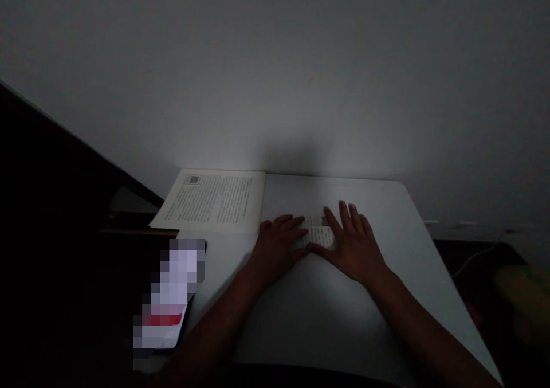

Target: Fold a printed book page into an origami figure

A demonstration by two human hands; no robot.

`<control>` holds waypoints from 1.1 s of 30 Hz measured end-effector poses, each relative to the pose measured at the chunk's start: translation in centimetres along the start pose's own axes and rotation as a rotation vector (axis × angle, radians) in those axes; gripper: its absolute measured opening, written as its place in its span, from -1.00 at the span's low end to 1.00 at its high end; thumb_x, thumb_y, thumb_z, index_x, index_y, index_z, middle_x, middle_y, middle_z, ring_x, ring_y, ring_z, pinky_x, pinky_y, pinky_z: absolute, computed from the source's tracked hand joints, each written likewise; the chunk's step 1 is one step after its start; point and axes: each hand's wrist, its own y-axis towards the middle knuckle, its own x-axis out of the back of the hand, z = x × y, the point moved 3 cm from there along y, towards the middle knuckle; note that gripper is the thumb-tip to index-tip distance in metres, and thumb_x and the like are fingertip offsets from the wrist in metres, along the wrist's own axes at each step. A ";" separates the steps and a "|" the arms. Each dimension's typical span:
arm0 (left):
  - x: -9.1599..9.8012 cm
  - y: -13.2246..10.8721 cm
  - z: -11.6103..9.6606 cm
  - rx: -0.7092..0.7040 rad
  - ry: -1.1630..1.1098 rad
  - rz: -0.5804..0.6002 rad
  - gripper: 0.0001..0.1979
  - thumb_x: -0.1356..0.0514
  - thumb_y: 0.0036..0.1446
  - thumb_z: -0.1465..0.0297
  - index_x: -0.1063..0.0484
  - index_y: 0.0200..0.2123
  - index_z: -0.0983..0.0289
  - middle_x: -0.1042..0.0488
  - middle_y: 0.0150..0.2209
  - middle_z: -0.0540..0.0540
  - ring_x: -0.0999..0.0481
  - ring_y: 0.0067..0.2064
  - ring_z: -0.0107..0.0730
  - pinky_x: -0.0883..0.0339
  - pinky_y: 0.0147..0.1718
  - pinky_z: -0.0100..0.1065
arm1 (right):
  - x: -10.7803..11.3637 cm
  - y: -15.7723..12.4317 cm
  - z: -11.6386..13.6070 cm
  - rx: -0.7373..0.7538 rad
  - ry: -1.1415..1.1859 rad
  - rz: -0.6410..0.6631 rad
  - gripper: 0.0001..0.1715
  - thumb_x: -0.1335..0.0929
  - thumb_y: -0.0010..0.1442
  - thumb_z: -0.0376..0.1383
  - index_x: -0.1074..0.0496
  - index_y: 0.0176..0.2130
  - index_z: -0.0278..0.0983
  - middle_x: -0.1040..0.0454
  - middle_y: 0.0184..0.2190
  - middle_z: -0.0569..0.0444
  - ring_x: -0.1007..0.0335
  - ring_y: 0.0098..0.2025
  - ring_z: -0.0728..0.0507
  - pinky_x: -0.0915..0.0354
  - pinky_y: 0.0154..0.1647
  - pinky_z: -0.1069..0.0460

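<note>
A small folded piece of printed paper [318, 233] lies on the white table [326, 313], near its middle. My left hand [277, 247] rests on the paper's left edge, fingers stretched toward it. Flat over the paper's right side lies my right hand [352, 242], its fingers spread and pointing away from me. Both hands press the paper against the tabletop. Part of the paper is hidden under my fingers.
A printed sheet or open booklet [215, 199] lies at the table's far left corner. A phone with a lit screen [172, 296] sits at the left edge. A pale wall stands behind the table. Dark surroundings and a white cable [468, 260] lie to the right.
</note>
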 end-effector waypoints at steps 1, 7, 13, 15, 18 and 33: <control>0.0 0.0 0.0 -0.002 -0.004 0.003 -0.60 -0.18 0.11 0.18 -0.34 0.03 0.07 -0.22 0.22 -0.01 -0.13 0.23 -0.11 -0.01 0.07 0.02 | 0.0 0.0 -0.2 -0.015 -0.004 0.011 0.11 -0.13 0.00 0.34 0.00 0.29 -0.25 0.24 0.35 -0.16 0.37 0.35 -0.42 0.22 0.27 -0.31; 0.2 -0.2 -0.1 -0.023 -0.031 -0.014 -0.53 -0.25 0.02 0.19 -0.34 0.03 0.09 -0.22 0.22 0.02 -0.14 0.22 -0.09 0.02 0.09 0.03 | 0.1 0.0 -1.1 -0.046 -0.006 0.038 -0.04 -0.07 0.14 0.24 0.02 0.30 -0.27 0.21 0.34 -0.18 0.33 0.35 -0.36 0.20 0.26 -0.30; 0.0 -0.3 0.0 -0.053 -0.052 -0.054 -0.44 -0.33 -0.10 0.17 -0.35 0.01 0.12 -0.26 0.20 0.05 -0.15 0.20 -0.06 0.04 0.09 0.03 | 0.1 -0.1 -1.8 -0.041 0.007 0.038 -0.27 -0.04 0.29 0.04 0.00 0.29 -0.28 0.12 0.33 -0.16 0.25 0.34 -0.31 0.15 0.26 -0.30; -0.1 -0.1 0.2 -0.054 -0.062 -0.067 -0.43 -0.34 -0.12 0.16 -0.36 0.00 0.13 -0.29 0.18 0.05 -0.17 0.19 -0.06 0.03 0.08 0.02 | 0.1 -0.1 -2.0 -0.026 0.026 0.038 -0.34 -0.05 0.31 -0.06 0.02 0.29 -0.28 0.11 0.33 -0.15 0.24 0.35 -0.29 0.14 0.26 -0.30; -0.1 0.0 0.3 -0.063 -0.074 -0.081 -0.47 -0.35 -0.12 0.16 -0.39 -0.04 0.14 -0.32 0.16 0.04 -0.19 0.18 -0.07 0.02 0.07 0.00 | 0.2 -0.3 -2.4 -0.003 0.058 0.033 -0.39 -0.07 0.31 -0.18 0.02 0.29 -0.28 0.10 0.33 -0.14 0.24 0.35 -0.28 0.13 0.26 -0.30; 0.0 0.0 -0.1 -0.091 -0.041 -0.178 -0.42 -0.34 -0.16 0.12 -0.39 -0.05 0.21 -0.34 0.10 0.17 -0.24 0.13 -0.09 0.00 0.08 -0.05 | 0.7 0.0 -2.8 0.162 0.271 -0.021 -0.39 -0.15 0.20 -0.32 -0.12 0.23 -0.36 -0.08 0.27 -0.16 0.09 0.32 -0.24 0.05 0.25 -0.28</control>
